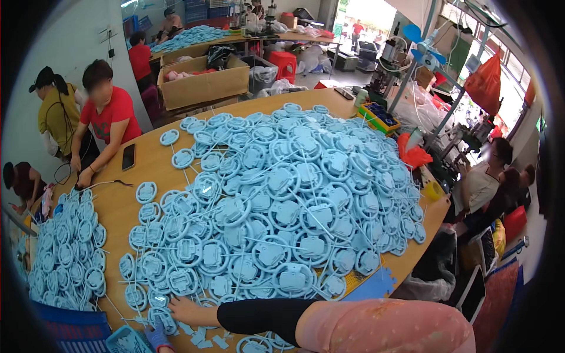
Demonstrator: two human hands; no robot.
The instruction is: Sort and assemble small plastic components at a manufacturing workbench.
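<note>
A light-blue plastic ring-shaped part with a flat raised centre (pixel 162 319) is placed at the near left edge of the big heap, on the light-brown wooden tabletop (pixel 331 101). It is reached from two sides, perhaps so that it can be steadied by one hand while it is worked by the other. By the left grip, in a bluish-violet glove (pixel 158 337), the part seems to be touched from below, but whether it is clenched cannot be told. The right grip, a bare hand (pixel 189 311), is stretched toward the part, back upward; whether anything is grasped by its fingers cannot be told either.

Beside the right hand, small flat light-blue plastic pieces (pixel 204 343) are scattered. A light-blue plastic basket (pixel 112 340) is set just beside the left hand, probably for easy reach. The large heap of similar light-blue ring parts (pixel 288 212) is piled over the middle, likely to be kept within reach. Farther left, a black phone (pixel 128 157) is laid near a person in a red shirt (pixel 109 117).
</note>
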